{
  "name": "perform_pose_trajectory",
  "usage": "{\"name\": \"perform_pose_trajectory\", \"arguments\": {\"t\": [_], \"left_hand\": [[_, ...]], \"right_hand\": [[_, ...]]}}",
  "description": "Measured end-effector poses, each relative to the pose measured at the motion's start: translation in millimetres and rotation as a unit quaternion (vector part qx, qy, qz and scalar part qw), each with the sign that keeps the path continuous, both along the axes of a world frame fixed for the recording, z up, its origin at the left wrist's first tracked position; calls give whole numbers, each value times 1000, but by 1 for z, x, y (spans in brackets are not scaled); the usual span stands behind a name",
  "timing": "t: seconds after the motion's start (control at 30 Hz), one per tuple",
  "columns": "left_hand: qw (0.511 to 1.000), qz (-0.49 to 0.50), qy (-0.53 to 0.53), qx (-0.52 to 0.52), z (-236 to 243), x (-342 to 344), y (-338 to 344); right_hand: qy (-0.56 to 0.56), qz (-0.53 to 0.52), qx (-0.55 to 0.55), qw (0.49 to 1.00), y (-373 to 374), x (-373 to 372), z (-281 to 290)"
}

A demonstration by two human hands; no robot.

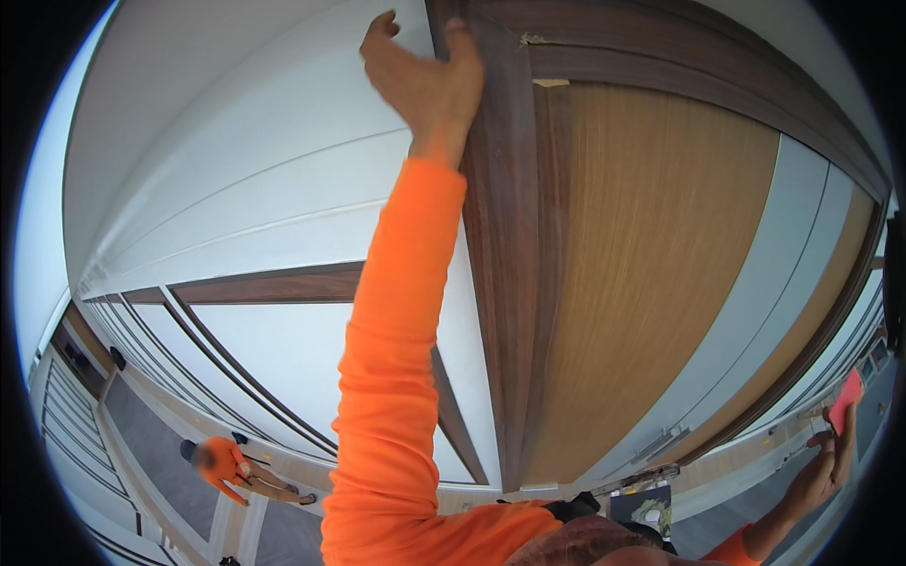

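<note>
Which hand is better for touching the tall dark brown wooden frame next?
Probably the left hand: it looks empty and is raised near the tall dark brown wooden frame. The right hand is lower, off to the side, holding a flat pink object.

A co-worker (226, 464) in an orange top, tan trousers and dark headwear is at the lower left, near a grey floor (151, 439) edged with pale strips (238, 519). Above, a white wall (255, 179) carries thin grooves, with a brown band (274, 285) crossing lower down. A dark doorway (77, 354) shows far left.
</note>
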State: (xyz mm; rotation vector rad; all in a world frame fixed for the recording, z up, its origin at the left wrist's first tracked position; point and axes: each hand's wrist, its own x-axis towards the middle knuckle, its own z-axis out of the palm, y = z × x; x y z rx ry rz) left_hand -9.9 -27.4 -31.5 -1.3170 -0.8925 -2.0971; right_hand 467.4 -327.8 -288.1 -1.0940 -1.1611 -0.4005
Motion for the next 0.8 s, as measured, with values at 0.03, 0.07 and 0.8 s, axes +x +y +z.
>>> {"name": "perform_pose_trajectory", "arguments": {"t": [0.03,0.07,0.8], "left_hand": [[999,-43,-9,13,-17,0,-5],[996,-86,-18,27,-36,1,-11],[528,-509,242,-635,-517,81,-137]], "right_hand": [[1,-29,-17,999,-9,6,-8],[2,-57,-34,998,-18,15,-17],[260,-185,-253,913,-53,-29,-96]]}}
